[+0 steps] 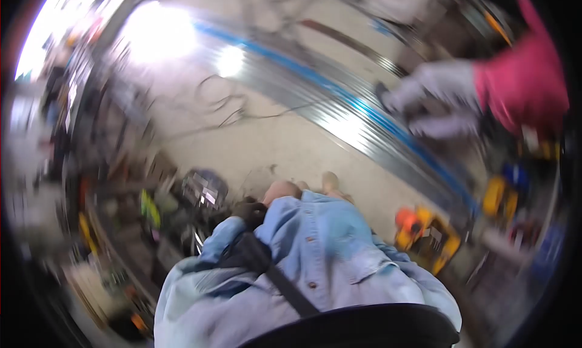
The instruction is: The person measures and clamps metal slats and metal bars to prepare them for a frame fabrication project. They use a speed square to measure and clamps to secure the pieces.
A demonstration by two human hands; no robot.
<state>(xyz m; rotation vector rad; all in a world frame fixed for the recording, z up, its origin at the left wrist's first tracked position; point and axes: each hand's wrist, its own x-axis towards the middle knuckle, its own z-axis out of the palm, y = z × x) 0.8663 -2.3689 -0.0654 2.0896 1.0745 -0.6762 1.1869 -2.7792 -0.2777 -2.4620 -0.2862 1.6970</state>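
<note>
My left hand [248, 213], in a dark glove, is in front of my denim shirt [309, 245], close to the cuff; its fingers are smeared by motion. Beside it is a rounded pinkish-tan thing [282, 191] whose kind I cannot make out. Just left of the hand lies a dark, shiny, round-looking object [206, 189], too blurred to name. My right hand is not in view; the right sleeve runs down past the shirt's side. A black strap [276, 275] crosses my chest.
Long ribbed metal sheets [291, 84] with a blue strip [339, 93] cross the floor. A black cord [233, 109] lies loosely there. At right a person in a pink top [515, 81] bends over. Yellow equipment [433, 242] stands near my right side; a cluttered shelf [121, 239] is at left.
</note>
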